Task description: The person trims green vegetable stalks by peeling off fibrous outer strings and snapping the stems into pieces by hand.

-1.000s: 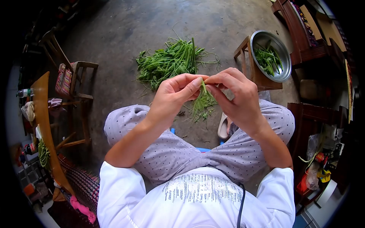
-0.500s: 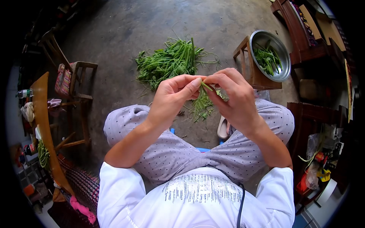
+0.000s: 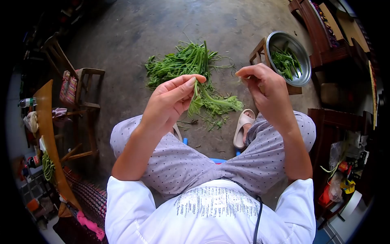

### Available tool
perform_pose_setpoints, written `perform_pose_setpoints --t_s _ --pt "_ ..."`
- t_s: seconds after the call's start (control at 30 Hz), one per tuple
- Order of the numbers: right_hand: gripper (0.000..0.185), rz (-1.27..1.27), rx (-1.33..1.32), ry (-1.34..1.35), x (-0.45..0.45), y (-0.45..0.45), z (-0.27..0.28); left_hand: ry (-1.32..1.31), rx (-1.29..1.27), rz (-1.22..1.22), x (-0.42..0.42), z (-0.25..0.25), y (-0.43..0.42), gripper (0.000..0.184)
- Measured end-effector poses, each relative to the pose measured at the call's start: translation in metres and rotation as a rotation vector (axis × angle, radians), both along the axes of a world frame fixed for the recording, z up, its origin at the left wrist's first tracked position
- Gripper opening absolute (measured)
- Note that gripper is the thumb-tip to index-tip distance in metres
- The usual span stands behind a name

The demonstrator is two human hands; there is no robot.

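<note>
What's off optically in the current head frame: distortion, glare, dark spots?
Head view: strong fisheye, black corners, wooden tabletop bowed at left; pale sheen on the concrete floor at top centre; bright glints in the metal basin; white shirt bright, detail faint; far-left background sinks into shadow; printed shirt lettering unreadable.

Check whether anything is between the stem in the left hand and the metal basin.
In this view, the right hand lies between the stem in the left hand and the basin; nothing else visible does.
</note>
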State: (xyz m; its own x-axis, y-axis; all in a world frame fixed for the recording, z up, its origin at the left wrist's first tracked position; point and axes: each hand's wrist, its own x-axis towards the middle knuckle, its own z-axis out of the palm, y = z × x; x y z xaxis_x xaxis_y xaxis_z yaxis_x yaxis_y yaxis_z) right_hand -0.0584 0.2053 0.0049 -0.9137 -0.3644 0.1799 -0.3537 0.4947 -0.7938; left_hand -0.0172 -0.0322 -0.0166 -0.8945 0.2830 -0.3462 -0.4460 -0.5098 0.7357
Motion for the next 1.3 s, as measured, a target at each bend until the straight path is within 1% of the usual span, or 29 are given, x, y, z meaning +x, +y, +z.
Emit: perform_pose_setpoints --t_s 0.03,0.1,0.13,0.2,0.23,0.3,0.43,0.53,0.6,0.63,0.7,0.73,0.8,0.83,0.9,0.93,1.0,1.03,1.1,1.13,1.2,1.23,1.3 --pt "0.017 0.001 -0.004 -0.001 -0.001 0.003 -0.002 -0.001 -0.004 0.001 0.0 0.0 -0.001 0.025" --pt "0.028 0.155 0.05 -0.035 -0.002 0.007 -0.006 -0.009 0.051 -0.017 0.001 0.001 -0.001 0.025" --pt "0.028 0.155 0.049 -0.036 -0.002 0.008 -0.005 -0.011 0.051 -0.017 0.001 0.001 -0.002 0.025" --pt "0.032 0.144 0.067 -0.205 0.0 0.009 -0.002 0.011 0.08 -0.062 0.001 0.003 -0.001 0.023" --pt "0.032 0.144 0.067 -0.205 0.0 0.008 0.0 0.011 0.08 -0.062 0.001 0.003 -0.001 0.023" --pt "0.029 0.181 0.037 -0.102 0.001 0.003 0.006 0.005 0.083 -0.048 0.001 0.002 0.001 0.023" --pt "0.029 0.187 0.089 -0.095 0.004 0.0 0.008 0.004 0.1 -0.058 0.002 0.0 0.002 0.023" --pt "0.029 0.148 0.049 -0.118 0.004 -0.001 0.007 0.0 0.104 -0.065 0.004 0.0 0.002 0.023" --pt "0.026 0.091 0.0 -0.284 0.003 -0.002 0.012 0.013 0.124 -0.083 0.005 -0.002 0.001 0.022" --pt "0.026 0.091 0.0 -0.285 0.002 -0.002 0.01 0.012 0.125 -0.083 0.005 -0.002 0.002 0.022" --pt "0.021 0.17 -0.071 -0.128 0.001 -0.001 0.005 0.014 0.106 -0.058 0.005 -0.002 0.006 0.022" --pt "0.021 0.17 -0.07 -0.128 0.001 -0.001 0.006 0.014 0.107 -0.058 0.006 0.0 0.007 0.022" --pt "0.013 0.212 0.151 0.218 0.001 -0.004 0.008 0.04 0.056 -0.056 0.006 0.002 0.01 0.023" --pt "0.013 0.212 0.151 0.217 0.003 -0.007 0.008 0.039 0.056 -0.055 0.006 0.002 0.011 0.023" --pt "0.01 0.18 -0.122 -0.05 0.009 -0.015 0.007 0.089 0.059 -0.03 0.007 0.001 0.014 0.023" --pt "0.01 0.179 -0.122 -0.051 0.011 -0.018 0.005 0.088 0.059 -0.031 0.007 0.001 0.015 0.023" --pt "0.014 0.255 -0.217 -0.366 0.014 -0.022 0.003 0.105 0.056 -0.003 0.007 0.0 0.017 0.022" --pt "0.014 0.253 -0.217 -0.366 0.014 -0.023 0.002 0.104 0.056 -0.005 0.007 0.0 0.017 0.022" --pt "0.017 0.229 -0.29 -0.534 0.013 -0.023 0.002 0.085 0.051 0.001 0.006 0.002 0.018 0.021" --pt "0.017 0.228 -0.29 -0.535 0.013 -0.022 0.002 0.085 0.051 0.001 0.006 0.006 0.018 0.021" --pt "0.016 0.198 -0.27 -0.52 0.012 -0.02 0.001 0.078 -0.078 0.033 0.007 0.014 0.02 0.024" --pt "0.016 0.196 -0.27 -0.52 0.012 -0.02 0.001 0.077 -0.077 0.032 0.008 0.011 0.02 0.024" --pt "0.015 0.225 -0.269 -0.351 0.013 -0.02 0.002 0.35 -0.309 0.054 0.009 0.003 0.021 0.023"
